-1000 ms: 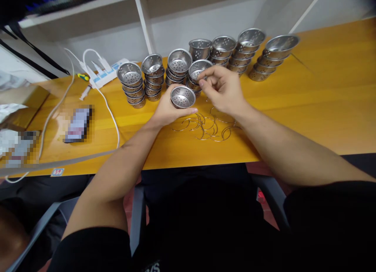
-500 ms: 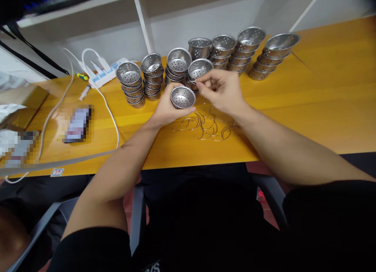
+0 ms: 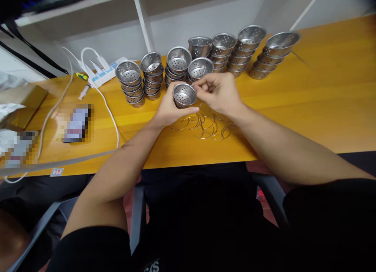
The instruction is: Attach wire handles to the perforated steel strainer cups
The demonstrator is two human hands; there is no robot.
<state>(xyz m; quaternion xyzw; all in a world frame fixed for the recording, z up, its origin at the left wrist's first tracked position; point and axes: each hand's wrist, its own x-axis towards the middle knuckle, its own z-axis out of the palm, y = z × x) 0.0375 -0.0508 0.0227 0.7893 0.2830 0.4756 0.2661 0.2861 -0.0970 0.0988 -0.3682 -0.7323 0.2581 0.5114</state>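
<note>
Change, right hand: the right hand [image 3: 219,92] has moved from the 1 o'clock side of the small perforated stainless-steel cup [image 3: 184,95] to direct contact with its rim at 3 o'clock; one second ago it was raised near the rear stacks.
Change, cup: the cup is tilted more toward the right hand and sits slightly higher than before.
Left hand pose: the left hand [image 3: 168,109] is palm-up under the cup, fingers wrapped round its wall, thumb along the near side; grip clenched on the cup.
Right hand pose: fingers are curled inward, fingertips pinched at the cup rim; whether they hold a wire piece there cannot be told.
Cup location: held just above the yellow wooden table [image 3: 308,107], in front of the rows of stacked perforated steel cups [image 3: 202,56].
Wire pieces: a loose pile of thin curved metal wire clips [image 3: 207,127] lies on the table at 6 o'clock of the hands, near them.
Left side: a white cable [image 3: 110,111] and a white power strip [image 3: 102,73] lie at 9 to 10 o'clock, well apart.
</note>
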